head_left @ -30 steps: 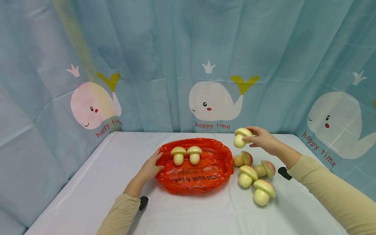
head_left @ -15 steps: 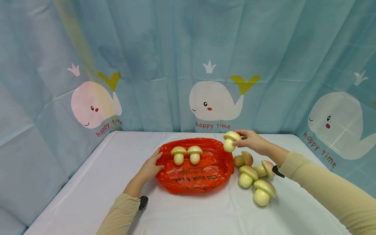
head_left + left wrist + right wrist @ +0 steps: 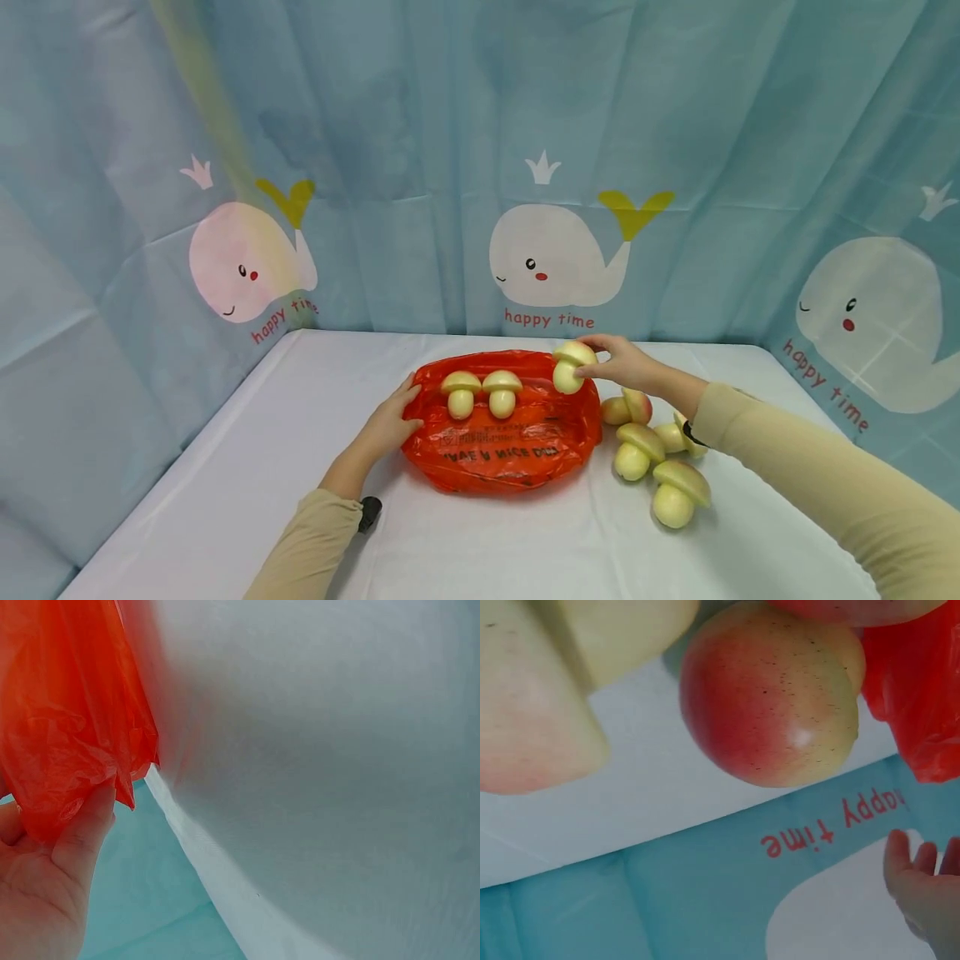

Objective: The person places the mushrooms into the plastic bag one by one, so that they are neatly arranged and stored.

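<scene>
Held mushroom (image 3: 568, 365) shifted left; bag (image 3: 480, 477) reads "HAVE A NICE DAY".

Our nearest full shape is a mushroom (image 3: 769, 697), its round cap facing us, red fading to yellow and dotted with dark specks. Just above it, we see part of another reddish rounded thing (image 3: 862, 607) cut by the top edge. A pale mushroom (image 3: 540, 712) fills our upper left corner, also cropped. At the right edge we find a crinkled red bag (image 3: 926, 697). Behind the white bench (image 3: 630, 795), our blue curtain (image 3: 690, 900) carries upside-down red lettering (image 3: 832, 825). The right hand (image 3: 934, 896), partly cropped, shows bent fingers at lower right.
</scene>
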{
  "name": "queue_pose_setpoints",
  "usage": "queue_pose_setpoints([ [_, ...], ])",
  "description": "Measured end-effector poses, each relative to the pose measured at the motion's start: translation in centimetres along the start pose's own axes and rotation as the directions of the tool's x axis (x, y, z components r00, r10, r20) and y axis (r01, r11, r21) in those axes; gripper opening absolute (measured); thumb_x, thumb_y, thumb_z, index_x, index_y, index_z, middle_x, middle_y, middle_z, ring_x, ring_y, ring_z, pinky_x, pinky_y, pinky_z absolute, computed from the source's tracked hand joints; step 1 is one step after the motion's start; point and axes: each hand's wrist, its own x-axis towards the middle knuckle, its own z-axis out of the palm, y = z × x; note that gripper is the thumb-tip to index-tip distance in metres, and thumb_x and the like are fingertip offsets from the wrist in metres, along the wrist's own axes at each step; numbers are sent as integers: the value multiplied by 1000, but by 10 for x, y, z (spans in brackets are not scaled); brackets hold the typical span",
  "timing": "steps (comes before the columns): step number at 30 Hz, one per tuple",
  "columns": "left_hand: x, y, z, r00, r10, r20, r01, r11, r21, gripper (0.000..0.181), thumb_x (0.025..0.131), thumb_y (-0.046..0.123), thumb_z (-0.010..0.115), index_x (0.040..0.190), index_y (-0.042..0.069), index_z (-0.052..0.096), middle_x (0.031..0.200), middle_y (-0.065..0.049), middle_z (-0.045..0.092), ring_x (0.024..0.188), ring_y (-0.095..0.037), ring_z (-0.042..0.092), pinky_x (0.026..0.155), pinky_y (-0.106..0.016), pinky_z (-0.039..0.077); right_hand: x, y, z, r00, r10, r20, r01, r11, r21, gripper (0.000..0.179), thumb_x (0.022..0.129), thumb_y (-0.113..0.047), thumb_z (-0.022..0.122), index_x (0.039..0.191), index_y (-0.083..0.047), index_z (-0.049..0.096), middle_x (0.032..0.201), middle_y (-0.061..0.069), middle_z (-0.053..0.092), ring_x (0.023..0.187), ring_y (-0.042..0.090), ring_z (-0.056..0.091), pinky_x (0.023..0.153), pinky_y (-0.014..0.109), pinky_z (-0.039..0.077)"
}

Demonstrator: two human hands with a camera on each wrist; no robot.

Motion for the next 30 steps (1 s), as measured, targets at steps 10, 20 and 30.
queue_pose_setpoints([
  [10, 0, 1, -1, 1000, 8, -8, -8, 1000, -7, 61, 90, -5, 58, 144, -12, 33, 159, -21, 15, 144, -40, 15, 113, -54, 20, 21, -2, 18, 998, -20, 65, 30, 987, -155, 56, 87, -26, 73, 131, 3, 54, 155, 28, 19, 141, 49, 10, 109, 69, 15],
  [20, 0, 1, 1, 1000, -6, -4, 6, 1000, -6, 61, 90, -5, 58, 145, -10, 33, 159, -19, 15, 144, -40, 16, 113, -55, 22, 33, 4, 33, 997, -20, 79, 42, 959, -280, 59, 85, -28, 75, 132, 2, 55, 154, 28, 21, 139, 50, 14, 108, 69, 17],
  [30, -1, 2, 0, 1000, 4, -7, -4, 1000, 13, 61, 89, -5, 59, 144, -11, 34, 159, -20, 16, 144, -41, 17, 112, -56, 22, 38, 6, 49, 998, 61, 35, -42, 921, -386, 62, 83, -35, 77, 133, -5, 58, 156, 23, 19, 140, 49, 13, 104, 72, 21],
])
